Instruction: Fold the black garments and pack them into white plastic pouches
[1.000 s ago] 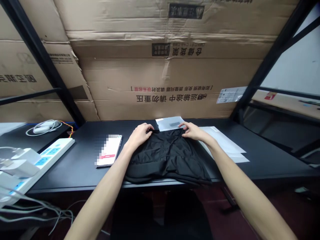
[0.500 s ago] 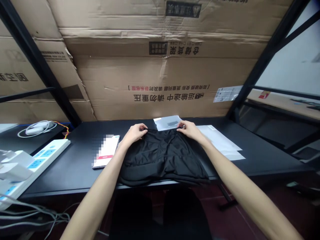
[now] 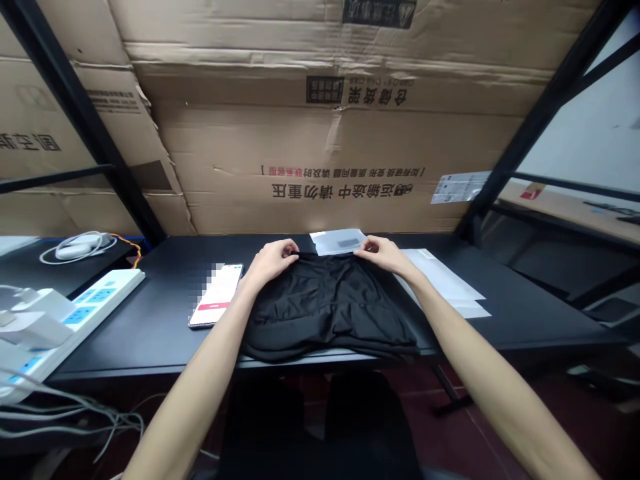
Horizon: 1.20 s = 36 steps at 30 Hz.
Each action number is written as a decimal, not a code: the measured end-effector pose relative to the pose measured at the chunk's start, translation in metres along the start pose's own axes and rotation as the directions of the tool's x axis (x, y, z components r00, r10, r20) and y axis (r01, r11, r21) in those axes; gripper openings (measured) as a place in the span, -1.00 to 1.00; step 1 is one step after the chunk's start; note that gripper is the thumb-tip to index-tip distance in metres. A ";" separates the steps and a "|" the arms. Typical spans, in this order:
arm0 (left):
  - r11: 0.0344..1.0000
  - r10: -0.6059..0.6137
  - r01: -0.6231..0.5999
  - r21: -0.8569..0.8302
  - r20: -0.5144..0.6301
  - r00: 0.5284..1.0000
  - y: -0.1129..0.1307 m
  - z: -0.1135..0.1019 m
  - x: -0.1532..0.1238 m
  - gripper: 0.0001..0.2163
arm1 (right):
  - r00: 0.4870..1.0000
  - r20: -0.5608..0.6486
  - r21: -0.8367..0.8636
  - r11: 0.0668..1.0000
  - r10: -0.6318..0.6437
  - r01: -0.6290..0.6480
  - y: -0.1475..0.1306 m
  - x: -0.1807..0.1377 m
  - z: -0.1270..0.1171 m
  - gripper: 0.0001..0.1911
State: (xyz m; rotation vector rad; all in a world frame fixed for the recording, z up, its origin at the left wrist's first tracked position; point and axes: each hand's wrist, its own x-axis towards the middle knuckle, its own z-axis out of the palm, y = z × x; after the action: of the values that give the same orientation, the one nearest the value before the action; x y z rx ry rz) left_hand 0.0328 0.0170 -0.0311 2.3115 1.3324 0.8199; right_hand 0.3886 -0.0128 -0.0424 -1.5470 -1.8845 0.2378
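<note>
A black garment (image 3: 330, 307) made of thin, wrinkled cloth lies spread on the dark desk (image 3: 165, 300); its wide lower edge reaches the desk's front edge. Whether it is shorts or a skirt I cannot tell. My left hand (image 3: 274, 260) pinches the far left corner of its narrow top edge. At the far right corner, my right hand (image 3: 383, 255) has the same edge between thumb and fingers. Just behind that edge, between my hands, lies a small translucent plastic bag (image 3: 336, 241).
Left of the garment lies a phone (image 3: 217, 295) with its screen lit. White plastic bags (image 3: 445, 277) lie on the right, partly behind my forearm. A power strip (image 3: 107, 300) with chargers and cables runs along the left. Cardboard (image 3: 320, 140) stands behind the desk.
The view has shifted slightly. Both hands keep hold of the garment's top edge, and the cloth lies almost the same as before.
</note>
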 end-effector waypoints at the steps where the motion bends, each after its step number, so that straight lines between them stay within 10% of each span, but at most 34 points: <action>1: 1.000 0.003 -0.003 -0.008 0.009 1.000 -0.001 0.000 0.000 -0.87 | 1.000 0.005 0.004 1.000 -0.005 0.005 -0.001 0.000 0.000 -0.70; 27: 0.988 0.042 -0.018 -0.155 0.149 0.988 0.002 -0.017 0.002 -0.82 | 0.956 0.259 -0.022 0.989 -0.135 0.146 -0.014 0.015 0.015 -0.70; 36: 0.984 0.122 -0.108 -0.139 0.097 0.988 0.006 -0.029 -0.001 -0.82 | 0.978 0.162 0.052 0.991 -0.132 0.125 -0.018 -0.004 -0.035 -0.63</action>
State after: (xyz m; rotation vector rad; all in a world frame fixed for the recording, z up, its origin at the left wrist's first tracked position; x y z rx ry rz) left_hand 0.0182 0.0140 -0.0061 2.3091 1.0752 0.7855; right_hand 0.3954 -0.0309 -0.0079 -1.4085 -2.0858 0.3546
